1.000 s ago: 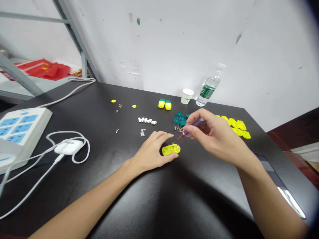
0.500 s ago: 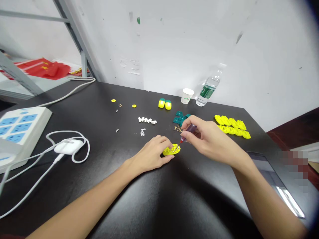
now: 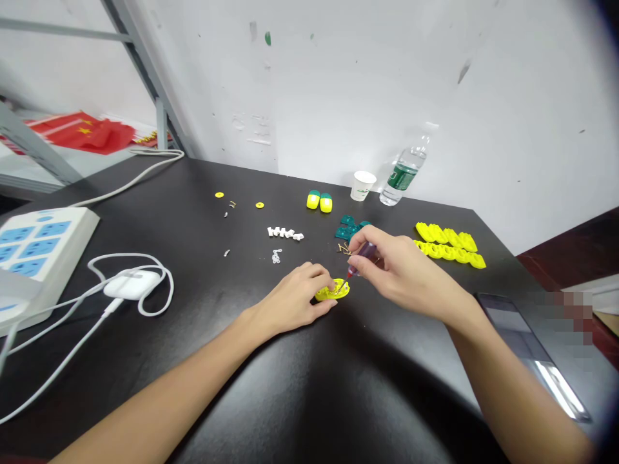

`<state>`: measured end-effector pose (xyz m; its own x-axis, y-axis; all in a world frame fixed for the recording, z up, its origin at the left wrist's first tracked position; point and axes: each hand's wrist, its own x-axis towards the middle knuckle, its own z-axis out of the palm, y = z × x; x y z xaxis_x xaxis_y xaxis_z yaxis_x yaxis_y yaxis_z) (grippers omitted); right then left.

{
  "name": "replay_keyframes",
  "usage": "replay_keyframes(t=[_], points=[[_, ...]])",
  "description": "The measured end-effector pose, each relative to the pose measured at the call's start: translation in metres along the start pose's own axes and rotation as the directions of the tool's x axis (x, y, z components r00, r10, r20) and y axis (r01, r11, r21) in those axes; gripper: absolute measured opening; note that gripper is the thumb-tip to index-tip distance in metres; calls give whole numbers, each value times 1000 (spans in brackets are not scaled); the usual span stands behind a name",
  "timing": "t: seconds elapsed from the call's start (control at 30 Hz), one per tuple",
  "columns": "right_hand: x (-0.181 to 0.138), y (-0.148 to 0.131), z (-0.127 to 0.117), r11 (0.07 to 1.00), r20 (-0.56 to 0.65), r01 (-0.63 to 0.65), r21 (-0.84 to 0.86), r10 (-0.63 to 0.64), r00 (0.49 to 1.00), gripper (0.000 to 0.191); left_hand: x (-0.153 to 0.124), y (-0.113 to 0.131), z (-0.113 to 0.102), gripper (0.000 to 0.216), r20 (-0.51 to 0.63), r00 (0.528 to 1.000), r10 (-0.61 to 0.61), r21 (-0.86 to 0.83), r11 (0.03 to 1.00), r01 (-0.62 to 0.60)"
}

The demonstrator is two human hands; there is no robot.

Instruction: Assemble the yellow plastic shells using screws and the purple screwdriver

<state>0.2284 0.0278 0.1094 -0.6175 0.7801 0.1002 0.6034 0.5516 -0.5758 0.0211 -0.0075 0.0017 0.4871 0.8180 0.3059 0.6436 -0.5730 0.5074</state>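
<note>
The person's left forearm (image 3: 159, 380) and right forearm (image 3: 520, 393) are bare down to the lower edge of the view — long, slim and smooth, narrowing gently into the wrists. The left hand (image 3: 290, 303) and right hand (image 3: 406, 277) are bare too, narrow across the back, with slender, tapering fingers (image 3: 372, 235). The knuckles show only as soft, low bumps — the nails are too small to make out.

Assembly wkshp, black workbench (image 3: 232, 361), pwr strip (image 3: 43, 254), yellow plastic parts (image 3: 447, 241)
</note>
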Motion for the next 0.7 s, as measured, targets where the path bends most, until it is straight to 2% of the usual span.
replay_keyframes(t=[0.37, 0.7], points=[[0, -2, 2, 999, 0, 22, -40, -22, 1000, 6, -1, -2, 1, 13, -12, 1000, 4, -28, 1000, -5], [-2, -6, 4, 977, -12, 73, -199, -77, 997, 8, -1, -3, 1, 12, -2, 1000, 0, -36, 999, 0]])
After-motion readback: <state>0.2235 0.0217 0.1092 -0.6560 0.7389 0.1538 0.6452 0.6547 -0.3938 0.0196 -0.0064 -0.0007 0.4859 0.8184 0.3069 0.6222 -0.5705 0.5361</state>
